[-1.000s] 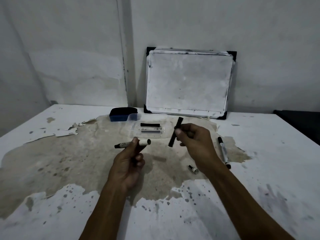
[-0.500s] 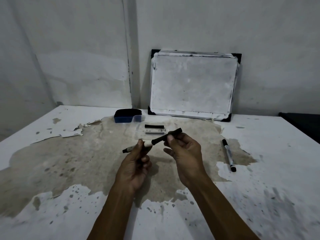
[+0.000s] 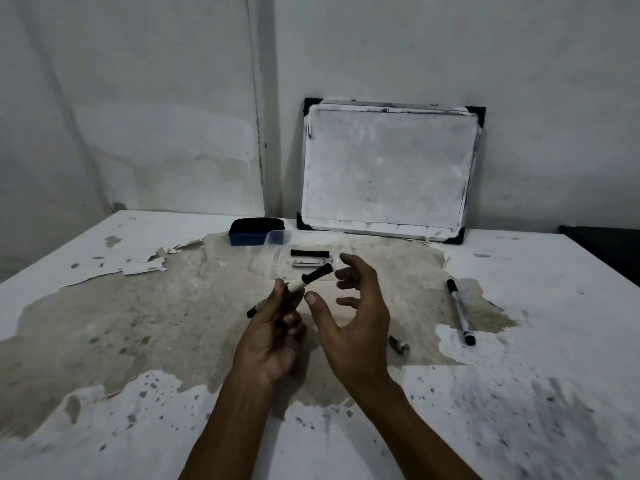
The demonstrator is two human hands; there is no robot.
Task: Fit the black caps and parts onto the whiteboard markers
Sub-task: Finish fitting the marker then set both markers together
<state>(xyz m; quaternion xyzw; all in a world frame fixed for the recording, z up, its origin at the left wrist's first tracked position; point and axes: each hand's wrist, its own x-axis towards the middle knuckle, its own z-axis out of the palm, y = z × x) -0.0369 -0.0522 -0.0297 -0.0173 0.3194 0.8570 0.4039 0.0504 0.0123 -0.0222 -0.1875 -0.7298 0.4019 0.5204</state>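
Observation:
My left hand (image 3: 273, 336) grips a white whiteboard marker (image 3: 294, 287) with a black cap (image 3: 318, 273) seated on its far end, tilted up to the right above the table. Just right of it my right hand (image 3: 353, 317) hovers with fingers spread, holding nothing. A loose black part (image 3: 309, 253) and a marker-like piece (image 3: 311, 263) lie in a clear flat tray (image 3: 273, 258) beyond the hands. A capped marker (image 3: 460, 311) lies on the table at the right. A small black and silver piece (image 3: 399, 345) rests beside my right wrist.
A blue tub with a black eraser (image 3: 255, 230) stands at the back centre. A small whiteboard (image 3: 388, 168) leans on the wall behind. The white table (image 3: 536, 393) has a large worn brown patch and peeling paint. A dark object (image 3: 602, 244) sits at the far right.
My right hand brought the black cap to the marker, pushed it onto the end, then let go and opened. The left hand kept holding the marker.

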